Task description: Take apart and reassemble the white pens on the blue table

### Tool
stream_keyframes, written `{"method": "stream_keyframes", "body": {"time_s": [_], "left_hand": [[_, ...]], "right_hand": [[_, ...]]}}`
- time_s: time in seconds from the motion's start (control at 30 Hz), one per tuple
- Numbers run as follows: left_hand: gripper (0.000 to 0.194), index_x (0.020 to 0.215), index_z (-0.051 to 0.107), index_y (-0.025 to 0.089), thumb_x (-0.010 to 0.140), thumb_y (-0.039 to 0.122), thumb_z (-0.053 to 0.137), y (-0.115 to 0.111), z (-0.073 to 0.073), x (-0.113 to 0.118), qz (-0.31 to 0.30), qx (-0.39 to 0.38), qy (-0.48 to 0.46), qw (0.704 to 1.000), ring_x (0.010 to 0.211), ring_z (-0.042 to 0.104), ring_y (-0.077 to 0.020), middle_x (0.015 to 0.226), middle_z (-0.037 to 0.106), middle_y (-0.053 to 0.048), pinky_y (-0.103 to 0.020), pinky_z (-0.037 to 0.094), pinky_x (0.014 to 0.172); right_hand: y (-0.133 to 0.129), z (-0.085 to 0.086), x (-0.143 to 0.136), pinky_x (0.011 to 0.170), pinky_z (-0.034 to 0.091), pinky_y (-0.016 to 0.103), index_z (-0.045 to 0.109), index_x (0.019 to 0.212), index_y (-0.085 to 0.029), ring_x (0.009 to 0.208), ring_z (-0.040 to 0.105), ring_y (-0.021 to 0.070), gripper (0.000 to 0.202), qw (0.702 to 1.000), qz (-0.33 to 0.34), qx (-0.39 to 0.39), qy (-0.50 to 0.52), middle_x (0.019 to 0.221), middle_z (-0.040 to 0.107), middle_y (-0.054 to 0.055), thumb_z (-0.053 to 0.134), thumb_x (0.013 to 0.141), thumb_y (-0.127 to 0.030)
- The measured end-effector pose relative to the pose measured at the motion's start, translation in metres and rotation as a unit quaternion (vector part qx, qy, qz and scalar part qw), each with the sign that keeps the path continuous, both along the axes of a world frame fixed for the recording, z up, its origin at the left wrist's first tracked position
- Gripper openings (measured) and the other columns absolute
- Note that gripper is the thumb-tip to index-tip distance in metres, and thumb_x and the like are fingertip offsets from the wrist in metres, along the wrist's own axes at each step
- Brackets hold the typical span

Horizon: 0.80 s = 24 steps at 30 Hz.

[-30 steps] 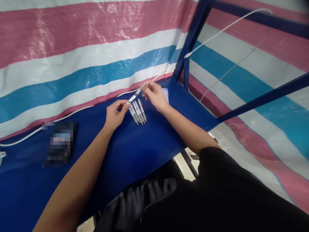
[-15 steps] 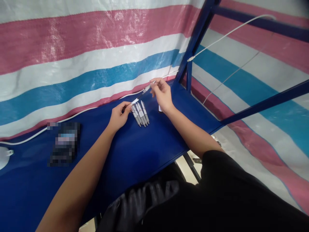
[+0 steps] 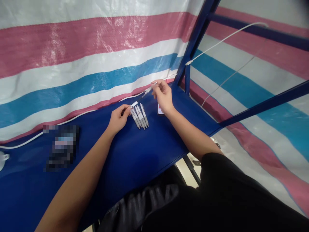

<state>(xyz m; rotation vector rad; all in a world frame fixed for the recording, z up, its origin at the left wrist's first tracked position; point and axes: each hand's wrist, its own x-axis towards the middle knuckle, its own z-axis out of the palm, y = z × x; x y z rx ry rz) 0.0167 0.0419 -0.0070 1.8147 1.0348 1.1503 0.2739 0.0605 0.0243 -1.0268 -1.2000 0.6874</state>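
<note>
My left hand (image 3: 119, 118) pinches a short white pen barrel piece (image 3: 134, 104) between thumb and fingertips. Up and to its right, my right hand (image 3: 163, 96) is closed on a white pen part (image 3: 148, 90) with a shiny end. A thin dark length, like a refill, runs between the two pieces; whether it enters the left one is too small to tell. Just below them several white-and-grey pens (image 3: 141, 118) lie side by side on the blue table (image 3: 145, 145), grey ends towards me.
A phone (image 3: 160, 111) lies partly hidden behind my right wrist. To the left are a pixelated dark object (image 3: 63, 148) and a white round item (image 3: 2, 159). A white cable (image 3: 77, 118) follows the table's back edge along the striped sheet (image 3: 96, 82). Blue frame bars (image 3: 260, 104) stand right.
The view has tilted slightly, so the scene sits a little lower. Both hands keep their grips, and more of the phone shows beside my right wrist.
</note>
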Motion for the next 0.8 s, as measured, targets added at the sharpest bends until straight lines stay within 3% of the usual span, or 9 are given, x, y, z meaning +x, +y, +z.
{"method": "stream_keyframes", "body": {"time_s": [0.37,0.67,0.8], "left_hand": [[0.056,0.093,0.078,0.024,0.095,0.079,0.074,-0.0026,0.0047,0.0015,0.004,-0.014,-0.003,1.000,0.072,0.065,-0.0201,0.077,0.073,-0.003,-0.034,0.055,0.076],[0.047,0.093,0.078,0.024,0.097,0.071,0.074,-0.0008,0.0026,0.0004,0.005,-0.009,-0.002,1.000,0.073,0.066,-0.0201,0.077,0.073,-0.002,-0.033,0.054,0.076],[0.041,0.093,0.079,0.024,0.098,0.064,0.073,-0.0013,0.0016,0.0011,0.005,-0.004,0.002,1.000,0.072,0.066,-0.0198,0.077,0.074,-0.003,-0.033,0.053,0.074]], "right_hand": [[-0.0024,0.0066,0.0028,0.062,0.049,0.031,0.063,0.108,-0.028,0.071,0.060,0.0164,0.033,1.000,-0.002,-0.008,0.018,0.082,0.057,-0.002,0.074,0.101,-0.058],[-0.0010,0.0008,-0.0005,0.060,0.048,0.028,0.065,0.105,-0.026,0.067,0.060,0.0141,0.025,0.998,0.017,-0.035,0.040,0.076,0.058,-0.004,0.075,0.101,-0.048],[-0.0009,-0.0025,-0.0041,0.058,0.047,0.027,0.064,0.105,-0.026,0.066,0.059,0.0129,0.032,0.998,0.032,-0.035,0.029,0.080,0.059,-0.005,0.077,0.101,-0.054]]}}
